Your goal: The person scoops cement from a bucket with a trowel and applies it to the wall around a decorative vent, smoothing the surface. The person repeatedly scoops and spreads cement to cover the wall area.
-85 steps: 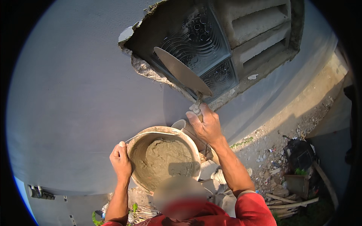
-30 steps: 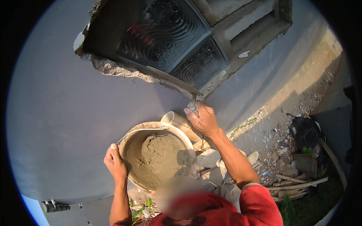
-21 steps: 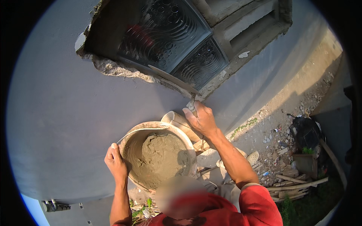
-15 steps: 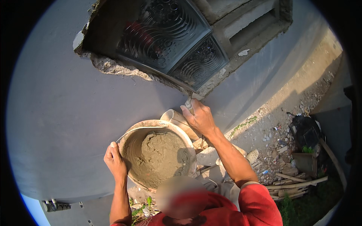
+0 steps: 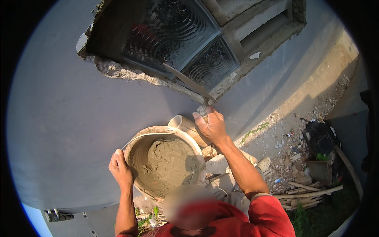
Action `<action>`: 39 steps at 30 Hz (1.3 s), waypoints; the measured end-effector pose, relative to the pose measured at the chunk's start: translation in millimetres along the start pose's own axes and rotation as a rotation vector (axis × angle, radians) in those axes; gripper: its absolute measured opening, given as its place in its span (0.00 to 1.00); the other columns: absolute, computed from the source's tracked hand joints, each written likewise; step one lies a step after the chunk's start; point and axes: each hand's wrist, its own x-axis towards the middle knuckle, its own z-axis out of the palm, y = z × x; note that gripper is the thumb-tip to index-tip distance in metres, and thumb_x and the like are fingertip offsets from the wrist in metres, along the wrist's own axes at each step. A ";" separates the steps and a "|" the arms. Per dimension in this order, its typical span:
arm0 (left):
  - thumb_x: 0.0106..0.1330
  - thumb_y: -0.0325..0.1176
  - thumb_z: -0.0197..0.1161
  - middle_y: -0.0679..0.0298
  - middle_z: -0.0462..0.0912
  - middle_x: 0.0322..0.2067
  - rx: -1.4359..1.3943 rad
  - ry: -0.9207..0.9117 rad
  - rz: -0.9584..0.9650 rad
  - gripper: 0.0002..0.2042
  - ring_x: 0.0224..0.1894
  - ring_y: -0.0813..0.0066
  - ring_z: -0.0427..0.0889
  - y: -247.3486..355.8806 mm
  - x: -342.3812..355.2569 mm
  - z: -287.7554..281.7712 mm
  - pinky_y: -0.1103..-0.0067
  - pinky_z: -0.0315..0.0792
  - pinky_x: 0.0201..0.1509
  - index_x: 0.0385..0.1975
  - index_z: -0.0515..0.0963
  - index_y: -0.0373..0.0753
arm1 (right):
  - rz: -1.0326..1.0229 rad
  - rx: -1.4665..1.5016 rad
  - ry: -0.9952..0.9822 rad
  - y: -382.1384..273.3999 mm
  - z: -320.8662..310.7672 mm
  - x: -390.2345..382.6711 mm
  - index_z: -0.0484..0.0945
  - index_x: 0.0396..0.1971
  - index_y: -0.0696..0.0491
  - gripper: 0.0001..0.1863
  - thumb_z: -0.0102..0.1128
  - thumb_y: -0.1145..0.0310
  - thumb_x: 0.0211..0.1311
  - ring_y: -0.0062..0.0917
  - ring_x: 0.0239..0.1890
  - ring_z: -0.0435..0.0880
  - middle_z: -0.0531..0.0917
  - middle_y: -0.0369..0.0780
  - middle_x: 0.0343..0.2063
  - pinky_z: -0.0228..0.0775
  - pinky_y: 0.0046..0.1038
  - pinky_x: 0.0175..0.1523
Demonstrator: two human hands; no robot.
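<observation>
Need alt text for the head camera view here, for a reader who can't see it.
A person's right hand presses a trowel against the rough lower edge of a patterned glass-block window in a grey wall, while the left hand grips the rim of a mortar-filled bucket.

Seen from above: 2 bare hands, 1 left point(image 5: 119, 170) on the near-left rim of the bucket, 1 right point(image 5: 212, 125) closed round a handle. 1 trowel point(image 5: 189, 83), blade laid along the lower edge of the opening. 1 bucket point(image 5: 136, 140), round, with 1 mound of wet mortar point(image 5: 167, 164) inside. 2 patterned glass blocks point(image 5: 185, 39), side by side in 1 ragged wall opening point(image 5: 118, 71). 1 grey plastered wall point(image 5: 55, 118). At far right on the ground, 1 dark bag point(image 5: 319, 138) and 1 loose heap of wooden sticks point(image 5: 304, 193), too tangled to count.
</observation>
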 end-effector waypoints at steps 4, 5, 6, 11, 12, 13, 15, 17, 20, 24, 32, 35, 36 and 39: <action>0.83 0.40 0.55 0.74 0.73 0.27 0.026 -0.015 0.007 0.20 0.32 0.85 0.65 0.3 0.3 0.3 0.81 0.63 0.37 0.30 0.78 0.33 | 0.088 -0.150 -0.097 2.7 -1.7 0.8 0.75 0.36 0.60 0.16 0.70 0.63 0.67 0.46 0.27 0.85 0.84 0.48 0.27 0.78 0.39 0.33; 0.83 0.40 0.55 0.74 0.73 0.26 0.042 -0.007 0.030 0.20 0.32 0.85 0.65 0.6 0.7 0.6 0.81 0.63 0.37 0.30 0.78 0.33 | 0.095 -0.092 -0.067 3.8 -1.9 0.6 0.75 0.36 0.60 0.16 0.71 0.63 0.66 0.47 0.27 0.85 0.84 0.48 0.27 0.78 0.39 0.33; 0.83 0.40 0.55 0.74 0.73 0.26 0.032 0.001 0.022 0.20 0.32 0.85 0.65 1.0 1.2 1.3 0.80 0.63 0.37 0.30 0.79 0.33 | 0.111 -0.049 -0.017 5.4 -2.2 0.3 0.75 0.36 0.60 0.17 0.71 0.63 0.66 0.47 0.26 0.85 0.84 0.48 0.27 0.78 0.39 0.33; 0.83 0.40 0.54 0.74 0.74 0.27 -0.052 -0.020 -0.030 0.20 0.32 0.85 0.65 2.5 -1.3 1.6 0.80 0.64 0.38 0.30 0.80 0.33 | -0.011 -0.066 -0.030 14.7 -0.3 -3.7 0.75 0.37 0.60 0.17 0.71 0.62 0.66 0.47 0.26 0.85 0.84 0.48 0.26 0.78 0.40 0.32; 0.83 0.40 0.54 0.74 0.75 0.27 -0.019 -0.013 -0.043 0.20 0.32 0.85 0.65 2.7 -1.2 1.4 0.81 0.64 0.38 0.31 0.80 0.33 | 0.035 -0.087 -0.076 16.4 0.8 -3.8 0.75 0.37 0.60 0.17 0.71 0.62 0.66 0.46 0.26 0.85 0.83 0.48 0.26 0.78 0.40 0.32; 0.83 0.40 0.54 0.74 0.75 0.27 0.003 -0.013 -0.038 0.20 0.32 0.85 0.66 3.0 -1.3 0.9 0.81 0.64 0.38 0.31 0.80 0.32 | 0.087 -0.120 -0.102 17.7 1.5 -4.0 0.75 0.37 0.60 0.17 0.71 0.62 0.66 0.46 0.25 0.85 0.83 0.48 0.26 0.78 0.41 0.31; 0.83 0.41 0.54 0.74 0.75 0.27 0.022 0.000 -0.005 0.20 0.32 0.85 0.66 3.0 1.0 0.7 0.81 0.64 0.38 0.31 0.80 0.32 | 0.018 -0.051 -0.014 18.8 2.6 -4.1 0.75 0.37 0.59 0.17 0.71 0.62 0.66 0.46 0.25 0.85 0.83 0.49 0.26 0.77 0.41 0.31; 0.84 0.41 0.54 0.73 0.75 0.27 0.020 -0.010 0.012 0.20 0.32 0.85 0.66 1.9 0.5 0.4 0.81 0.65 0.38 0.31 0.81 0.33 | -0.018 -0.025 0.017 19.0 2.1 -4.3 0.75 0.36 0.59 0.16 0.71 0.62 0.66 0.46 0.25 0.85 0.83 0.49 0.25 0.77 0.41 0.31; 0.84 0.42 0.54 0.74 0.76 0.27 -0.045 -0.033 -0.033 0.20 0.32 0.85 0.66 0.2 -0.6 -0.5 0.81 0.65 0.39 0.31 0.80 0.33 | 0.024 -0.064 -0.065 18.0 -2.5 -5.2 0.76 0.36 0.59 0.16 0.70 0.62 0.66 0.46 0.26 0.85 0.83 0.48 0.25 0.77 0.40 0.32; 0.84 0.42 0.54 0.74 0.76 0.28 0.007 -0.010 -0.029 0.20 0.32 0.86 0.66 0.4 0.2 -1.4 0.81 0.65 0.38 0.31 0.80 0.33 | 0.114 -0.080 -0.059 15.7 -8.3 -5.8 0.76 0.35 0.59 0.15 0.69 0.63 0.67 0.45 0.26 0.84 0.83 0.47 0.23 0.76 0.38 0.33; 0.84 0.41 0.54 0.77 0.68 0.25 0.023 -0.005 -0.008 0.20 0.31 0.86 0.61 6.1 -0.4 3.5 0.81 0.60 0.35 0.27 0.75 0.36 | 0.189 -0.076 -0.155 18.7 -13.6 -6.6 0.77 0.35 0.57 0.14 0.68 0.62 0.67 0.44 0.26 0.85 0.84 0.46 0.27 0.77 0.38 0.35; 0.84 0.41 0.54 0.77 0.65 0.25 -0.027 -0.005 -0.028 0.20 0.30 0.87 0.58 4.8 0.1 4.2 0.81 0.56 0.34 0.26 0.72 0.38 | 0.170 -0.039 -0.074 15.1 -17.4 -12.7 0.78 0.37 0.57 0.14 0.68 0.62 0.67 0.45 0.27 0.85 0.84 0.47 0.28 0.77 0.39 0.36; 0.84 0.41 0.54 0.77 0.65 0.25 -0.008 0.000 -0.031 0.20 0.30 0.87 0.58 4.3 0.8 4.2 0.81 0.56 0.34 0.26 0.72 0.38 | 0.150 -0.017 -0.065 13.5 -18.0 -14.1 0.78 0.37 0.57 0.14 0.68 0.61 0.67 0.45 0.28 0.85 0.84 0.47 0.28 0.77 0.39 0.37; 0.84 0.41 0.54 0.78 0.66 0.25 0.000 -0.014 -0.026 0.20 0.30 0.87 0.58 4.7 1.2 2.4 0.81 0.56 0.34 0.26 0.73 0.38 | 0.144 -0.088 -0.126 6.8 -17.2 -16.6 0.79 0.38 0.57 0.15 0.68 0.61 0.68 0.43 0.29 0.85 0.84 0.47 0.28 0.76 0.39 0.37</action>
